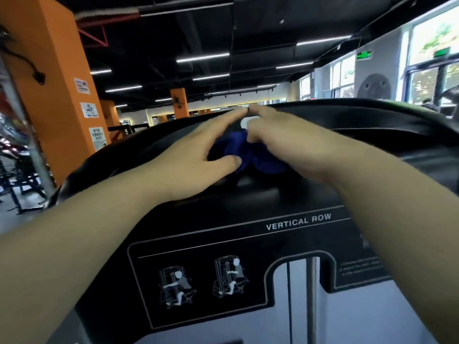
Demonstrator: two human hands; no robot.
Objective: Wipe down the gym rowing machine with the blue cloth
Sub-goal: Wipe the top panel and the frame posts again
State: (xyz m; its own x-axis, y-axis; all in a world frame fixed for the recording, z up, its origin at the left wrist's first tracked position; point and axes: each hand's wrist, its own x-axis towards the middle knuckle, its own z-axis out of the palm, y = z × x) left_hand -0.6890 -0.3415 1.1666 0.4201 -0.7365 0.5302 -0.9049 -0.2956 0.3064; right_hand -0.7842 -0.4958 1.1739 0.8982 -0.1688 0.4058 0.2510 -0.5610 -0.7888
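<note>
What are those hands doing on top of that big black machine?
A person is wiping a gym rowing machine, the one labelled VERTICAL ROW. A bunched blue cloth lies on its black top cover, between both hands. The right hand curls its fingers round the cloth; the left hand lies beside it with fingers straight, its thumb touching the cloth. The picture is blurred, so a small white thing near the fingertips is unclear.

Dim hall, ceiling strip lights point(202, 57) (windows point(433, 40) glare); motion-blurred, edges warped.
</note>
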